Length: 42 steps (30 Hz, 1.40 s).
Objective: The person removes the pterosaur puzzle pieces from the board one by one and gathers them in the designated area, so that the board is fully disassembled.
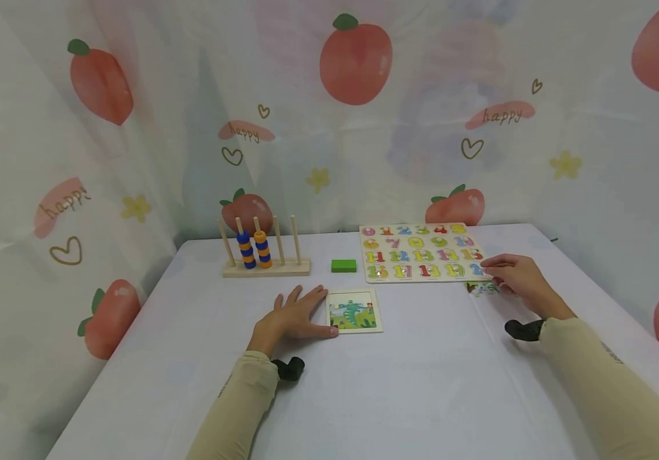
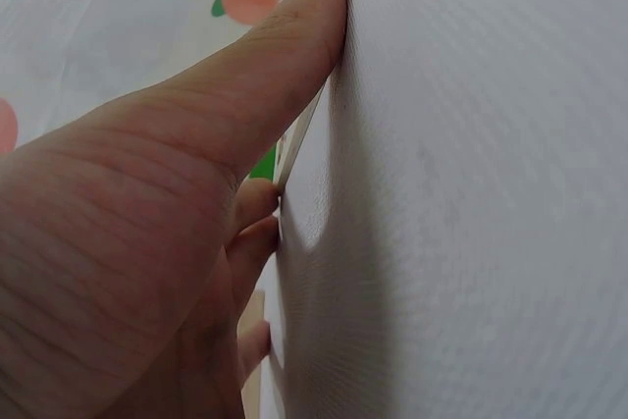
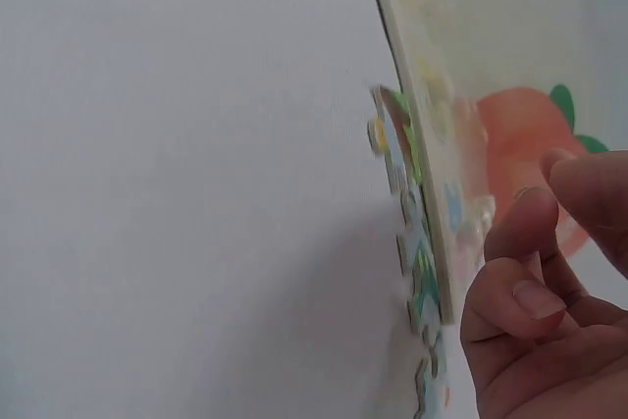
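Observation:
My left hand (image 1: 291,319) rests at the left side of a small framed picture puzzle (image 1: 355,331) with a teal creature on it. Its fingers are spread, the index fingertip at the upper left corner and the thumb at the lower left one. In the left wrist view, the thumb (image 2: 265,56) lies against the frame's edge. My right hand (image 1: 521,281) hovers at the lower right corner of a number board (image 1: 415,250), thumb and fingers loosely bent; nothing shows between them. Loose jigsaw pieces (image 3: 422,277) lie along the board's near edge, partly hidden by the hand.
A wooden peg stand (image 1: 266,271) with blue and orange rings on two of its pegs stands at the back left. Between it and the number board lies a green block (image 1: 343,266). A patterned curtain (image 1: 317,140) hangs behind the white-covered table (image 1: 410,396).

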Each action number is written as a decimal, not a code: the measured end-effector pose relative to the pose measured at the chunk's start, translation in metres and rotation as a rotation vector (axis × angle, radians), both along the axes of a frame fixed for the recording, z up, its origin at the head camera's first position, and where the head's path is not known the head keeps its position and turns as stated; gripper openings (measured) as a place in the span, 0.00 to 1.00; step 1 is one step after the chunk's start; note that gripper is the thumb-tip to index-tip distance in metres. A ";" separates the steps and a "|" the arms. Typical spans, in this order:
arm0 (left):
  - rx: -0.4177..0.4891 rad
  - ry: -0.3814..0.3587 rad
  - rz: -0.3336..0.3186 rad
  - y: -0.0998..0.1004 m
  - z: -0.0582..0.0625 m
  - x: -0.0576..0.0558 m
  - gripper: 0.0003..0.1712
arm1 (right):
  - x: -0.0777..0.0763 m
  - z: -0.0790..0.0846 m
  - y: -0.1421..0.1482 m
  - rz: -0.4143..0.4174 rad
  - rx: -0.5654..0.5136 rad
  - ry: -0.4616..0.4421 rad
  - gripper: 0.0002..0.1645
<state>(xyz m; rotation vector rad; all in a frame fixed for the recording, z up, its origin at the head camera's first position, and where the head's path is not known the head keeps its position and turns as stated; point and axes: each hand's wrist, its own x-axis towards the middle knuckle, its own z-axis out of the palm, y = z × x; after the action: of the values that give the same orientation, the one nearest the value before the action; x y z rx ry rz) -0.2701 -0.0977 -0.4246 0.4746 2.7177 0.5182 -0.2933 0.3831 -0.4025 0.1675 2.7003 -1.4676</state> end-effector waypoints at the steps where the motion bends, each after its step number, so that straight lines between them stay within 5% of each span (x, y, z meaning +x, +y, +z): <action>1: 0.000 0.000 -0.001 0.000 0.000 0.000 0.60 | 0.000 0.001 -0.005 0.006 -0.012 0.006 0.28; 24: -0.003 -0.001 -0.005 -0.001 -0.001 0.000 0.60 | 0.006 0.013 -0.102 0.174 -0.181 0.113 0.24; 42: -0.012 -0.004 0.002 0.001 0.001 0.001 0.60 | 0.013 0.012 -0.172 0.295 -0.193 0.121 0.20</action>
<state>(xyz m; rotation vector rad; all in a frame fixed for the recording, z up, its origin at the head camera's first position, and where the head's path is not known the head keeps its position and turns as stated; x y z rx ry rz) -0.2689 -0.0972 -0.4231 0.4677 2.7158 0.5020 -0.2804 0.2112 -0.3910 -0.3250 2.5090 -1.6743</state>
